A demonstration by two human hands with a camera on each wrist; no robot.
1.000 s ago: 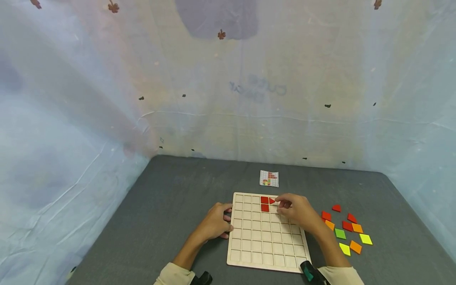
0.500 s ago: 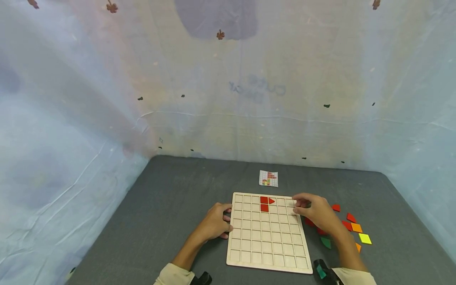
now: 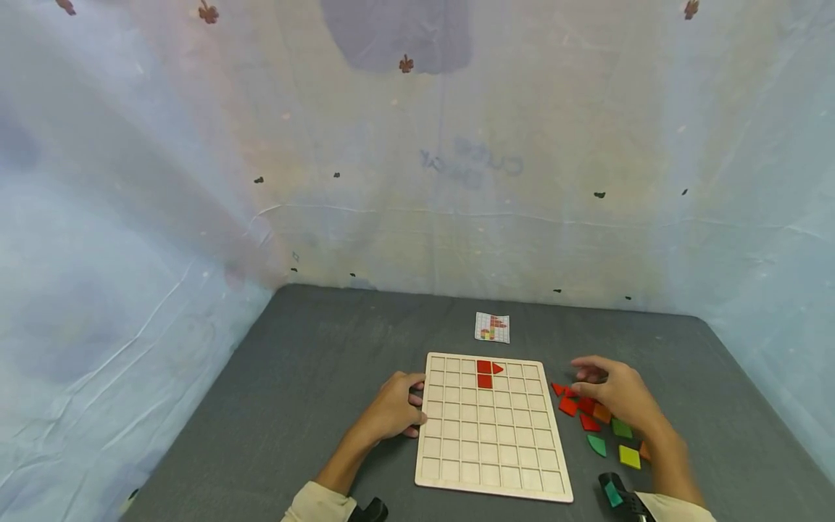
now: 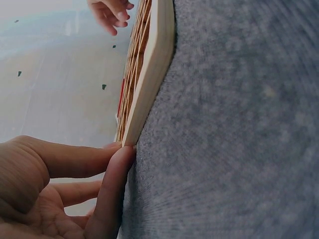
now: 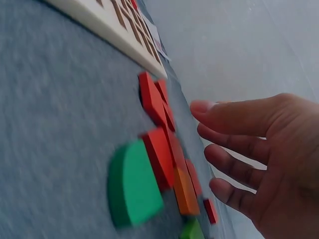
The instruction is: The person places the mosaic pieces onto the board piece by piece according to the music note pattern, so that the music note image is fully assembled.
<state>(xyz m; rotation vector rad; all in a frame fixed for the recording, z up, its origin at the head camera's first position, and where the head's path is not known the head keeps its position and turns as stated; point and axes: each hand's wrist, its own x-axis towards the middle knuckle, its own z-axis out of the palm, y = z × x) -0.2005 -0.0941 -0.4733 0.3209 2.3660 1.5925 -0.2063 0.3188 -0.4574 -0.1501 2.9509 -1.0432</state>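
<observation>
A pale wooden grid board (image 3: 491, 435) lies on the grey cloth-covered table. Two red square tiles (image 3: 484, 367) and a red triangle tile (image 3: 498, 368) sit in cells near its top. My left hand (image 3: 393, 407) holds the board's left edge with thumb and fingertips; the left wrist view shows them against its rim (image 4: 157, 69). Over the loose tiles right of the board hovers my right hand (image 3: 616, 391), fingers loosely bent and nothing between them. Below it lie red tiles (image 5: 152, 99), an orange tile (image 5: 185, 191) and a green quarter-round tile (image 5: 133, 184).
A small printed card (image 3: 492, 328) with a coloured grid pattern lies behind the board. A yellow tile (image 3: 629, 457) lies near the right forearm, which hides part of the tile pile. Whitish sheeting (image 3: 417, 239) rises behind the table.
My right hand has moved right, off the board's top to above the loose tiles. Those nearer the board have come into view. The left hand and the board have stayed put.
</observation>
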